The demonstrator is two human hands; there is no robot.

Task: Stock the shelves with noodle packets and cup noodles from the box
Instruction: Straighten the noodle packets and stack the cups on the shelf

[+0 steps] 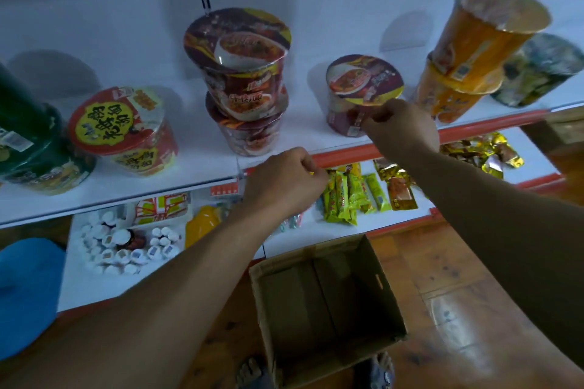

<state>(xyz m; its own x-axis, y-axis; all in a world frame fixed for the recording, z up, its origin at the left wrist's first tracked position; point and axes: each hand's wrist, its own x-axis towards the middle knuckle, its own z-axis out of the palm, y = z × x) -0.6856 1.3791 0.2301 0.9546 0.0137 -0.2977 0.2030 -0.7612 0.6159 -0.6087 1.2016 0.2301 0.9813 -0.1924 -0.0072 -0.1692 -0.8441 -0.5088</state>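
Upper shelf (189, 174): a purple cup noodle (363, 85) is gripped at its front rim by the right hand (401, 129). The left hand (284, 180) is held at the shelf edge, fingers curled; any contents cannot be told. A two-high stack of red cups (243, 79) is noted left of the purple cup. A cardboard box (325, 303) is seen open on the floor.

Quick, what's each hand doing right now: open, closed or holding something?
Left hand: fingers curled, cannot tell whether it holds anything.
Right hand: gripping the single maroon cup noodle on the shelf.
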